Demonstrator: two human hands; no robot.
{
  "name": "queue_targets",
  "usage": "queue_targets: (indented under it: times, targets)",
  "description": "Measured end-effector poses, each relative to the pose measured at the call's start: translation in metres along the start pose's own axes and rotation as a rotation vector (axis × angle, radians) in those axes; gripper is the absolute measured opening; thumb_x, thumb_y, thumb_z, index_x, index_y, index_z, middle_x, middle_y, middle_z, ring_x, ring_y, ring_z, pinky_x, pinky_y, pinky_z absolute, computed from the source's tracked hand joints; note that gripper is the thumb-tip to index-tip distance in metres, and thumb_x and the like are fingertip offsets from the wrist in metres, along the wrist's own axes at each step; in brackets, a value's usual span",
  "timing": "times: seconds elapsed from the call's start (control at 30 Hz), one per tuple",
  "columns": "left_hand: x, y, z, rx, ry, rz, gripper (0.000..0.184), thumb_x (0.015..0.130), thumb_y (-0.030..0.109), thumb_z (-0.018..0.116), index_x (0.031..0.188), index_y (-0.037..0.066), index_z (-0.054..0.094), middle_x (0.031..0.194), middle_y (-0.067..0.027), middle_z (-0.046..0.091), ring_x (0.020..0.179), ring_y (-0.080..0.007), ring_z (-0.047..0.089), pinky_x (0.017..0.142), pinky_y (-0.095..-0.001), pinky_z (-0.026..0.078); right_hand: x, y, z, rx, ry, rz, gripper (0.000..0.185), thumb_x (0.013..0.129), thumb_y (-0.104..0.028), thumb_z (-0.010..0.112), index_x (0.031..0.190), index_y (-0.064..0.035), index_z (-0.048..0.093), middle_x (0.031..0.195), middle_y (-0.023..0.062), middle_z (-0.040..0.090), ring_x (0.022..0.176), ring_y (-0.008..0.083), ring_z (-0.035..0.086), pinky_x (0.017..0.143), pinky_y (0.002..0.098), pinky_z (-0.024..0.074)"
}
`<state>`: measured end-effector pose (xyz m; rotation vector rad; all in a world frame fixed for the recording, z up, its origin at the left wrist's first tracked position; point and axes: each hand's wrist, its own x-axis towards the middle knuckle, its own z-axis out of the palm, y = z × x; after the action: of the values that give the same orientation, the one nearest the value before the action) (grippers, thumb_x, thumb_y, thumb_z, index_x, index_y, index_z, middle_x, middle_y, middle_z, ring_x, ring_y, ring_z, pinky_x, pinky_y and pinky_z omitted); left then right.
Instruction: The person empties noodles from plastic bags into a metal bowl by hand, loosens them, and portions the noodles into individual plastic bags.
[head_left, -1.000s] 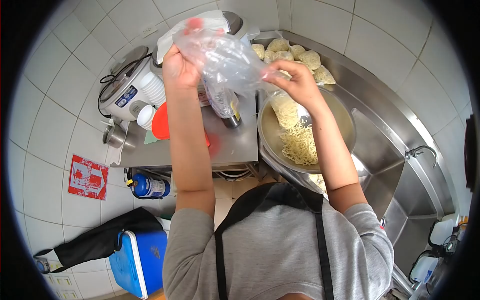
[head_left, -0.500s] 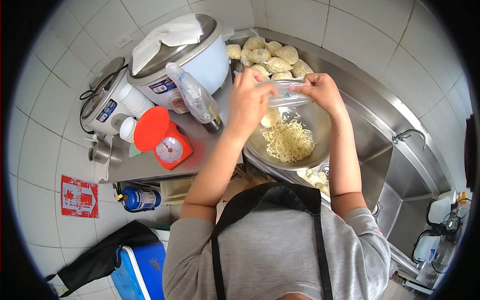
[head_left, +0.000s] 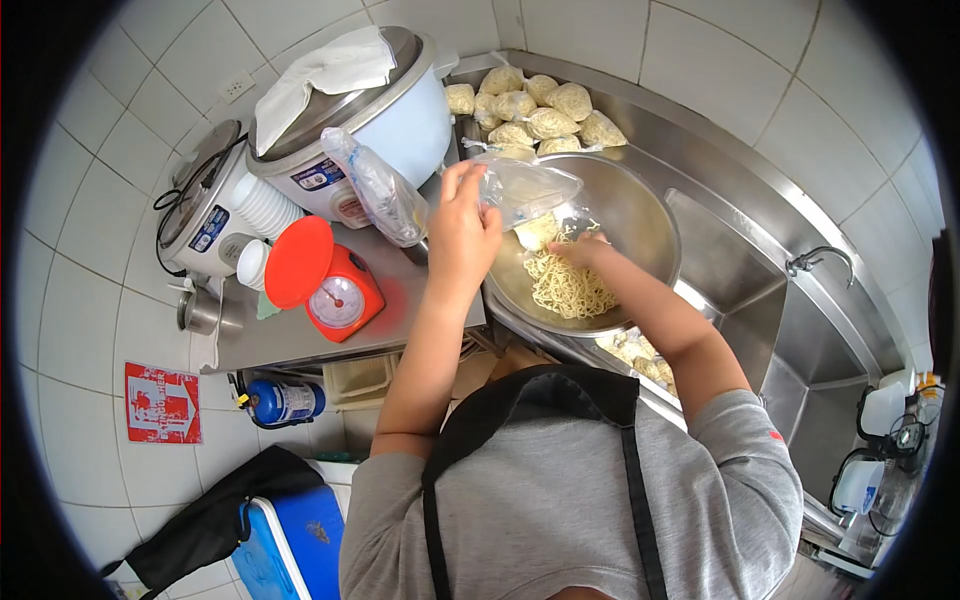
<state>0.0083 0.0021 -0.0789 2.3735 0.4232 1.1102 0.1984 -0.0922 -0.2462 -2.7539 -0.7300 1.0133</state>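
Observation:
My left hand (head_left: 463,228) is closed on the edge of a clear plastic bag (head_left: 530,188), which hangs over the left side of a large metal bowl (head_left: 650,215). Inside the bowl lies a loose pile of yellow noodles (head_left: 572,290), with a paler clump (head_left: 537,232) beside it under the bag. My right hand (head_left: 587,250) reaches down into the bowl and touches the top of the noodles. Its fingers are partly hidden and blurred, so their grip cannot be made out.
Several tied bags of noodles (head_left: 550,122) sit behind the bowl; more noodle portions (head_left: 640,358) lie near its front. To the left stand a red scale (head_left: 345,300), a large rice cooker (head_left: 400,130), stacked white cups (head_left: 265,205) and a wrapped bottle (head_left: 378,190). A sink (head_left: 750,320) is at right.
My right hand has let go of the plastic bag and moved down into the noodles. The left hand has shifted slightly left and lower, still holding the bag, which now hangs open sideways.

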Motion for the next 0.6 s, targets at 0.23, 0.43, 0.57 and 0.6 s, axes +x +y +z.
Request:
queue_targets:
  times: [0.23,0.43,0.57,0.6]
  targets:
    - [-0.015,-0.015,0.021,0.021,-0.089,-0.042,0.03,0.075,-0.003,0.055,0.104,0.003,0.055,0.11,-0.0086,0.052,0.068,-0.0274,0.059,0.06,-0.0363,0.047,-0.021,-0.02,0.035,-0.406,-0.115,-0.234,0.097,0.064,-0.057,0.069,0.142,-0.0198,0.025,0.145,0.0226,0.018,0.128,0.0447,0.029,0.102,0.0464,0.0323]
    - [-0.026,-0.015,0.038,0.121,-0.148,-0.052,0.038,0.071,-0.008,0.054,0.108,0.004,0.053,0.119,-0.0118,0.047,0.069,-0.031,0.061,0.06,-0.0392,0.049,-0.043,0.017,0.03,-0.408,-0.136,-0.383,0.092,0.06,-0.029,0.076,0.139,-0.0209,0.03,0.137,0.0193,0.026,0.115,0.0476,0.039,0.088,0.0465,0.0451]
    - [-0.028,-0.016,0.06,0.241,-0.275,-0.01,0.04,0.072,-0.006,0.053,0.112,0.0,0.05,0.129,-0.0122,0.043,0.074,-0.0316,0.062,0.062,-0.0409,0.051,-0.014,0.04,0.045,-0.217,-0.247,-0.786,0.084,0.056,-0.013,0.076,0.133,-0.0163,0.043,0.118,0.0231,0.052,0.104,0.0349,0.054,0.084,0.0386,0.0473]
    - [-0.03,-0.019,0.065,0.256,-0.309,0.037,0.041,0.073,-0.005,0.052,0.114,-0.001,0.049,0.131,-0.0123,0.042,0.075,-0.0314,0.062,0.062,-0.0409,0.051,-0.015,0.045,0.041,-0.096,-0.225,-0.85,0.075,0.059,-0.009,0.073,0.129,-0.008,0.047,0.106,0.0205,0.061,0.097,0.0273,0.059,0.082,0.034,0.0477]
